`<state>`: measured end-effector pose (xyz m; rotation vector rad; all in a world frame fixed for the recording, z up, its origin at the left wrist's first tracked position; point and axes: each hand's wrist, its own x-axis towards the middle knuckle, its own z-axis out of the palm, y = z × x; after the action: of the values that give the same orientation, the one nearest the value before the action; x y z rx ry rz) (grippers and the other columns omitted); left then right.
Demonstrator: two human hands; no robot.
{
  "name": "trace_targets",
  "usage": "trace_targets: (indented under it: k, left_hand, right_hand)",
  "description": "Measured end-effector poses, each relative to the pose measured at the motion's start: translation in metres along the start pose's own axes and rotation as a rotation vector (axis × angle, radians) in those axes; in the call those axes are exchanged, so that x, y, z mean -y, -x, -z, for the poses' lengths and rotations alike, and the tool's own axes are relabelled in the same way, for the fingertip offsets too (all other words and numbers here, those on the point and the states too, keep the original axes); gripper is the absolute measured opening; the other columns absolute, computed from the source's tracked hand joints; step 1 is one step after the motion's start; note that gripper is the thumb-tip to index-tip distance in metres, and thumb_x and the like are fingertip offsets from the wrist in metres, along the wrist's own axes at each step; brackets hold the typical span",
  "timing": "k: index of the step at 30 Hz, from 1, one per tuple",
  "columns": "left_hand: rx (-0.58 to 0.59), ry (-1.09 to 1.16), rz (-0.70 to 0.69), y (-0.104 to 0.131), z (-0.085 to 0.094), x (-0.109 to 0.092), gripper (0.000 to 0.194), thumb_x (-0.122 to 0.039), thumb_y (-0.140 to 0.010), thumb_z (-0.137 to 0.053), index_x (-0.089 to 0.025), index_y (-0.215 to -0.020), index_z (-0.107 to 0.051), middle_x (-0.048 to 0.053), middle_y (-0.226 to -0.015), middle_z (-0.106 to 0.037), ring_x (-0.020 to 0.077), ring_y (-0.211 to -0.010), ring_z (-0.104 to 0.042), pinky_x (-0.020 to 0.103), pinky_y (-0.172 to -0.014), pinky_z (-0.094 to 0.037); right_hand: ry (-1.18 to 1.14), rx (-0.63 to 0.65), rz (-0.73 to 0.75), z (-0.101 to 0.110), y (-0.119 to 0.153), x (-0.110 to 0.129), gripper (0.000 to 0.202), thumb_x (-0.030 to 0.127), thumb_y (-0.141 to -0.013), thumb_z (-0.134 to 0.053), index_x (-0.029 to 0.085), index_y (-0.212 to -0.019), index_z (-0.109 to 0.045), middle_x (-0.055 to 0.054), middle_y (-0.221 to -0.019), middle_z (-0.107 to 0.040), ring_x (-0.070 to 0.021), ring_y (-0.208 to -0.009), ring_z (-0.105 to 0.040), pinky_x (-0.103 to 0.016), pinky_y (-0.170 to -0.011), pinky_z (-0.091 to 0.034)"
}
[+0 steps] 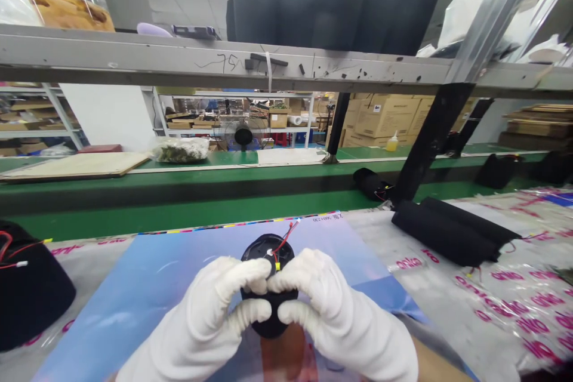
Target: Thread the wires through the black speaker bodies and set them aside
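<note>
A grey shelf (156, 54) spans the view above a green bench (102, 210); below, printed plastic wrap (432, 295) surrounds a glossy blue sheet (129, 292). Over the sheet's near middle, the white-gloved left hand (215, 304) and right hand (320, 292) pinch a black cylinder (274, 298) between thumbs and fingers, its end facing up; whether it rests on the sheet cannot be told. Red wires (281, 245) rise from that end, with a yellow connector (277, 266) by the fingertips and a white plug (297, 222) at the tip. The wires could be snagged or strained, since the fingers work so close; smooth gloves might also let the cylinder slip. The wrap's pink print seems to read "onko"; the sheet's margin carries small upside-down writing, apparently ending "+230".
</note>
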<state>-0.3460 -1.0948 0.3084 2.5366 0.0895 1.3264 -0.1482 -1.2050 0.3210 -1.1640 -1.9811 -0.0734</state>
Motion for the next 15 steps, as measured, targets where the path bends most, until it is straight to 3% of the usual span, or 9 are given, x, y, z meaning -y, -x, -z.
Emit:
trace_targets:
  k: [3, 6, 9, 11, 13, 15]
  left_hand:
    - [-0.022, 0.071, 0.083, 0.005, -0.001, 0.004, 0.059, -0.026, -0.089, -0.065, -0.021, -0.142, -0.038, 0.007, -0.11, -0.067, 0.0152, -0.094, -0.067, 0.026, -0.089, -0.056]
    - [-0.145, 0.168, 0.101, 0.01, 0.0, 0.007, 0.069, -0.017, -0.083, -0.071, -0.024, -0.143, -0.038, 0.005, -0.112, -0.062, 0.0132, -0.094, -0.066, 0.024, -0.093, -0.055]
    - [-0.3, 0.166, 0.094, 0.015, 0.003, 0.003, 0.065, -0.004, -0.08, -0.069, -0.028, -0.137, -0.048, -0.001, -0.102, -0.063, 0.0104, -0.089, -0.066, 0.022, -0.096, -0.053]
    - [-0.362, 0.168, 0.185, 0.023, 0.002, -0.006, 0.058, -0.005, -0.083, -0.066, -0.03, -0.134, -0.051, 0.0, -0.104, -0.063, 0.0108, -0.091, -0.066, 0.021, -0.095, -0.054]
    - [-0.426, 0.167, 0.366, 0.035, -0.006, -0.019, 0.041, -0.016, -0.091, -0.059, -0.032, -0.129, -0.054, 0.002, -0.111, -0.059, 0.0115, -0.089, -0.066, 0.02, -0.086, -0.058]
    - [-0.458, 0.102, 0.523, 0.048, -0.021, -0.034, 0.023, -0.031, -0.098, -0.046, -0.032, -0.117, -0.059, 0.004, -0.112, -0.053, 0.0104, -0.077, -0.065, 0.02, -0.069, -0.059]
  right_hand:
    - [-0.003, -0.06, -0.046, 0.0, 0.008, -0.002, 0.053, 0.011, -0.082, -0.067, 0.018, -0.13, -0.044, -0.01, -0.118, -0.059, -0.0208, -0.106, -0.057, -0.035, -0.095, -0.045]
    - [-0.014, -0.065, -0.061, -0.002, 0.01, -0.002, 0.042, 0.009, -0.081, -0.068, 0.018, -0.119, -0.051, -0.007, -0.108, -0.063, -0.0199, -0.099, -0.059, -0.035, -0.091, -0.047]
    - [-0.001, -0.059, -0.017, -0.002, 0.007, 0.003, 0.029, 0.005, -0.081, -0.066, 0.02, -0.106, -0.061, -0.005, -0.096, -0.068, -0.0195, -0.088, -0.06, -0.037, -0.083, -0.047]
    - [-0.06, -0.046, -0.011, 0.002, 0.006, 0.002, 0.032, 0.007, -0.083, -0.064, 0.022, -0.111, -0.063, -0.004, -0.093, -0.07, -0.0191, -0.084, -0.06, -0.037, -0.08, -0.048]
    - [-0.271, -0.117, -0.143, 0.009, 0.008, -0.007, 0.031, 0.013, -0.087, -0.063, 0.026, -0.114, -0.064, -0.002, -0.089, -0.07, -0.0169, -0.078, -0.061, -0.034, -0.076, -0.05]
    - [-0.519, -0.317, -0.373, 0.011, 0.008, -0.026, 0.02, 0.023, -0.091, -0.061, 0.03, -0.109, -0.065, 0.002, -0.082, -0.07, -0.0141, -0.074, -0.063, -0.03, -0.073, -0.052]
